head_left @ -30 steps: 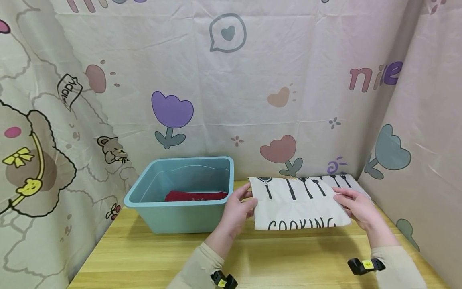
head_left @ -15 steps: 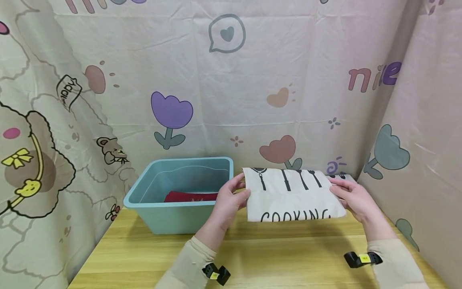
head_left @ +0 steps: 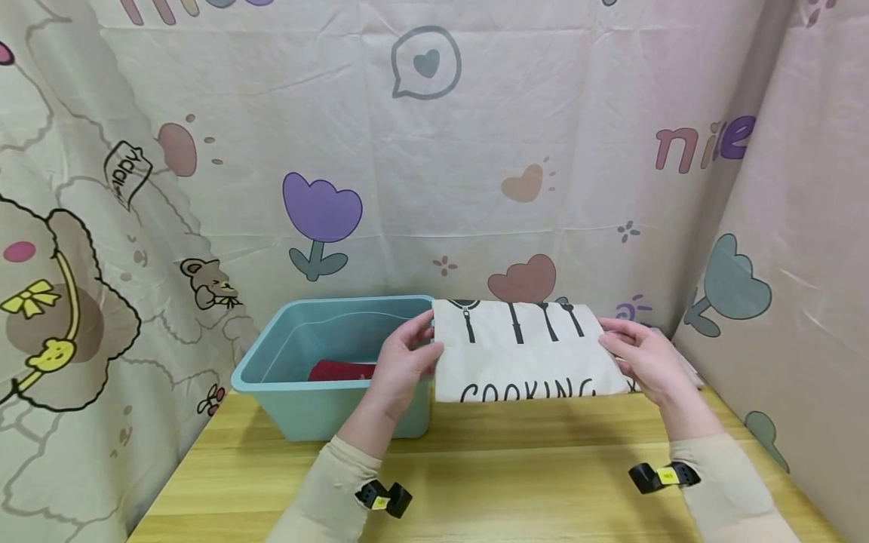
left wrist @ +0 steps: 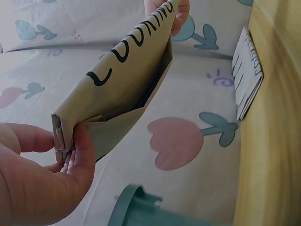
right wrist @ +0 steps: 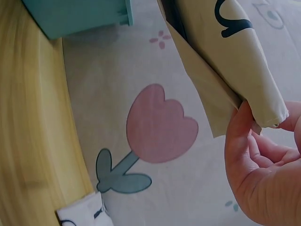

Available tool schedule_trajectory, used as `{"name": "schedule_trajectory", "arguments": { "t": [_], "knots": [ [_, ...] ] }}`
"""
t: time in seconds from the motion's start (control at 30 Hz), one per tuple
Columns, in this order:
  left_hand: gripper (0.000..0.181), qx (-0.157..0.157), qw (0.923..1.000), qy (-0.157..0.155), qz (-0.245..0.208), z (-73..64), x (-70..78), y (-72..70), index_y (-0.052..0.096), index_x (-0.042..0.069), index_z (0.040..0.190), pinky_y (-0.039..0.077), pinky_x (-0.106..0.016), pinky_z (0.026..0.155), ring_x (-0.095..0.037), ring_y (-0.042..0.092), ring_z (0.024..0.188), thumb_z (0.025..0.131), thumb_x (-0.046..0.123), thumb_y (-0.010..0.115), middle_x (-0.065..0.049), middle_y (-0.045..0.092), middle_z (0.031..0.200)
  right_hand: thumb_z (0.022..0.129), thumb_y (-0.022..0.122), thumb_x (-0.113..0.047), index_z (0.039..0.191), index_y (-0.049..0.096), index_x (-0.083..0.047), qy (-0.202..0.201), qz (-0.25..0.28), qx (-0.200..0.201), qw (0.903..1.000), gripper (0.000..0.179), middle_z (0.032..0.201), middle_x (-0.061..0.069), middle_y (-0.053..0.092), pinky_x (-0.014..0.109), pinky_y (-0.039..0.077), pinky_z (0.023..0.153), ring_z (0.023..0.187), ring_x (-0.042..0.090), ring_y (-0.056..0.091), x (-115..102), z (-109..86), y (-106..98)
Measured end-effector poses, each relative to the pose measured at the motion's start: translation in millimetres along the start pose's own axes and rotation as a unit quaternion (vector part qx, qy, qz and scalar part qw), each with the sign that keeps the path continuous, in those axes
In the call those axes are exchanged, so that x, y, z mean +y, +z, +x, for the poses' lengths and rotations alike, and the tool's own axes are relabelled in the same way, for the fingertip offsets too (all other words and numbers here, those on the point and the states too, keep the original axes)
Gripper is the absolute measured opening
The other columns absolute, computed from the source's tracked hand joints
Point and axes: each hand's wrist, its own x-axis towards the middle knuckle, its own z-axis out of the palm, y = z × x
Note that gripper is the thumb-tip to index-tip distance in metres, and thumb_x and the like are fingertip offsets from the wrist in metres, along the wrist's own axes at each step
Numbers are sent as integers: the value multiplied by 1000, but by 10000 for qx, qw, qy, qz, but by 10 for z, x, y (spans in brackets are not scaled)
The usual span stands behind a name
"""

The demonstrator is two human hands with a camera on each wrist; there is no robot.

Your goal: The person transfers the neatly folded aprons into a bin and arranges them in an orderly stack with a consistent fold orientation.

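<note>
Our left hand [head_left: 399, 366] and right hand [head_left: 646, 360] hold a folded cloth [head_left: 516, 358] above the worktop [head_left: 523, 467], right of the bin [head_left: 326, 413], fingers clamped on its ends. Likely a carry; next probably calls for level hands.

This is a small cloth-screened booth: pale curtains [head_left: 421, 181] printed with flowers [head_left: 322, 207], hearts [head_left: 524, 183] and a bear [head_left: 213, 283] line 3 edges of the wood-grain counter [head_left: 516, 471]; whether it's inside a home is unclear.

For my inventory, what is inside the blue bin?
A red item, apparently cloth, lies inside the blue bin. The front wall and left hand cover part of it; anything underneath cannot be seen.
</note>
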Motion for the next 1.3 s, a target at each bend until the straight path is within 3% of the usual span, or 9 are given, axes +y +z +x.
{"name": "schedule_trajectory", "arguments": {
  "t": [0.37,0.73,1.3],
  "knots": [
    [54,130,9999,4,21,70,147,-300,54,16,143,56,-34,81,-27,52,111,93,-1,62,-12,53,127,100,57,-9,143,35,16,-242,283,-27,9993,54,97,-6,62,24,56,69,82,5,63,-183,134,276],
    [55,351,9982,-102,481,144,279,-615,49,17,148,55,-34,86,-28,52,114,96,1,60,-13,53,133,99,57,-4,142,38,15,-222,563,73,9981,50,96,-2,58,19,53,64,77,3,59,-334,272,607],
    [53,817,9933,57,817,224,326,-1066,47,13,149,54,-23,77,-19,57,105,97,2,56,-17,54,134,96,58,-1,138,44,12,-264,779,-12,9966,46,96,1,60,21,54,65,78,4,59,-422,522,1084]
  ]
}}
